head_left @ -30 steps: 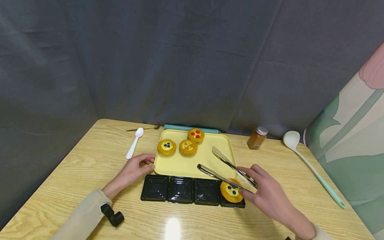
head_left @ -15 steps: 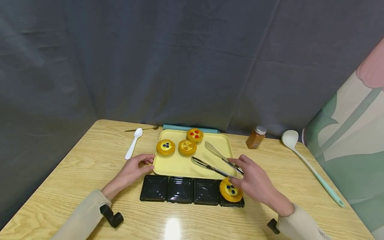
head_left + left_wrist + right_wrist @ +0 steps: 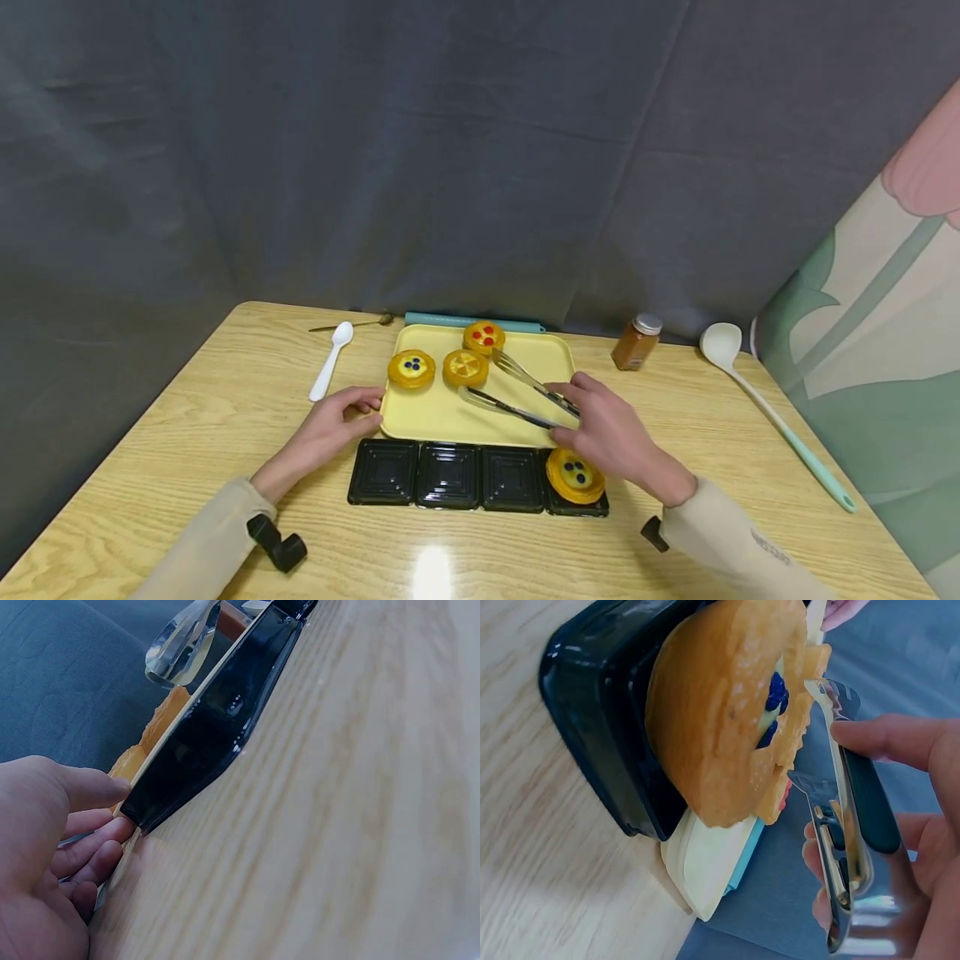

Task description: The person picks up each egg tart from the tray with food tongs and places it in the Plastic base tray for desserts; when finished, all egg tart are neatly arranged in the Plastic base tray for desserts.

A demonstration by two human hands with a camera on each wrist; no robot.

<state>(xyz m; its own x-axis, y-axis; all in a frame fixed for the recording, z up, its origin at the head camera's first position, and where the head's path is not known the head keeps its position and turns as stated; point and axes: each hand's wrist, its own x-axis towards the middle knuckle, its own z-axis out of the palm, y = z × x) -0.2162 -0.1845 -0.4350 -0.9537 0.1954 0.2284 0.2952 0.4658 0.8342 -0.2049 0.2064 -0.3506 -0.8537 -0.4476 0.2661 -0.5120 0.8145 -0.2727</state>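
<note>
My right hand [image 3: 603, 427] grips metal tongs [image 3: 517, 392], whose spread tips reach the lemon-topped tart [image 3: 465, 367] on the yellow tray [image 3: 525, 421]. A blueberry tart [image 3: 411, 368] and a red-dotted tart [image 3: 483, 337] also sit on that tray. Another blueberry tart [image 3: 574, 475] fills the right-end cell of the black four-cell tray [image 3: 450, 477]. The right wrist view shows this tart [image 3: 727, 705], the black tray [image 3: 592, 690] and the tongs [image 3: 849, 825] up close. My left hand [image 3: 333, 423] pinches the yellow tray's left front corner, thumb [image 3: 86, 787] on top.
A white spoon [image 3: 330, 360] and a thin metal spoon [image 3: 352, 323] lie at the left rear of the wooden table. A teal strip [image 3: 472, 320] lies behind the tray. A spice jar [image 3: 634, 342] and a long ladle [image 3: 772, 417] are at the right. A dark curtain stands behind.
My right hand has carried the tongs from above the black tray's right end forward and left over the yellow tray to the lemon tart. The left hand has stayed put.
</note>
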